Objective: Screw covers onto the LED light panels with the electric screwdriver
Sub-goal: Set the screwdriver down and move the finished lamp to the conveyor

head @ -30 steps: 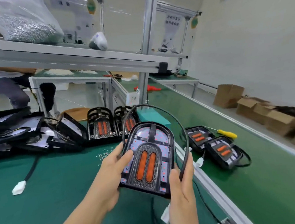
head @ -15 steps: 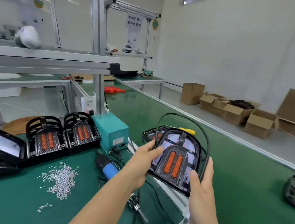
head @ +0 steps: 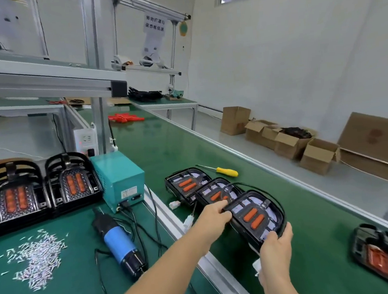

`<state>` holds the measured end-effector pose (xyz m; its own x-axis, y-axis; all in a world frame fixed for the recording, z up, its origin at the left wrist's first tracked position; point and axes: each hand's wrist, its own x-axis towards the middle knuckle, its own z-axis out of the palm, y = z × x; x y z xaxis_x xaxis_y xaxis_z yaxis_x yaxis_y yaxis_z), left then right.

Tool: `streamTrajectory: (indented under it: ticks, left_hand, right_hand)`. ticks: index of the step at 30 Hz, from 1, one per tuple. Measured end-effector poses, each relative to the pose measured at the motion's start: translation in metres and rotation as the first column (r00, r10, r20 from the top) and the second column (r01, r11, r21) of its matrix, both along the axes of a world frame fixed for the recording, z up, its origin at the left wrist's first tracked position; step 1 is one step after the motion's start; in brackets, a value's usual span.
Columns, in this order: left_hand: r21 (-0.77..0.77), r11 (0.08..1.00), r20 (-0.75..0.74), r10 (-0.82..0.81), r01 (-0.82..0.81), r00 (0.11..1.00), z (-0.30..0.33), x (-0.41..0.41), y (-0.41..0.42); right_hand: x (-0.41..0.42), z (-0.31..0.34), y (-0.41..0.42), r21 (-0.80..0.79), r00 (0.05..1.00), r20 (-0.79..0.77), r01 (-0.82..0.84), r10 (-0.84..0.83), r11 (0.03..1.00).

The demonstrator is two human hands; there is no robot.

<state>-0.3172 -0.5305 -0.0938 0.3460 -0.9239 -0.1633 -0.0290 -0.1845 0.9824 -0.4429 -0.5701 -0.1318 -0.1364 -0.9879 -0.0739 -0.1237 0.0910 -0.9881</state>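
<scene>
Both hands grasp one LED light panel [head: 255, 218] over the green conveyor belt [head: 286, 209]: left hand [head: 214, 217] pinching its near-left rim, right hand [head: 276, 242] curled under its lower edge, both arms stretched forward and to the right. Item lies tilted, just beside two finished panels [head: 203, 190] further out. Its black cable [head: 271, 201] loops loose over the top.

Risk, as I judge it: the cable could snag the neighbouring panel, or the tilted unit could slip off my right fingers while being set down.

Left of my hands, on the worktop [head: 71, 284]: electric screwdriver [head: 119, 243], lying idle; teal power box [head: 119, 178]; loose screws [head: 37, 259]. Beyond the panels: yellow screwdriver [head: 225, 171].
</scene>
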Motion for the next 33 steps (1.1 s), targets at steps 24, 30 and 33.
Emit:
streamTrajectory:
  ticks: [24, 30, 33]
  left_hand:
    - [0.195, 0.969, 0.750, -0.048, -0.152, 0.660, -0.044, 0.033, -0.013]
    - [0.247, 0.954, 0.463, 0.038, -0.170, 0.886, -0.048, 0.058, -0.025]
    - [0.248, 0.955, 0.371, 0.062, -0.163, 0.926, -0.049, 0.067, -0.030]
  right_hand:
    - [0.026, -0.018, 0.001, 0.061, 0.276, -0.934, -0.501, 0.226, 0.864]
    - [0.029, -0.021, -0.007, -0.049, 0.304, -0.944, -0.521, 0.132, 0.852]
    - [0.029, -0.024, -0.013, -0.085, 0.329, -0.937, -0.545, 0.120, 0.834]
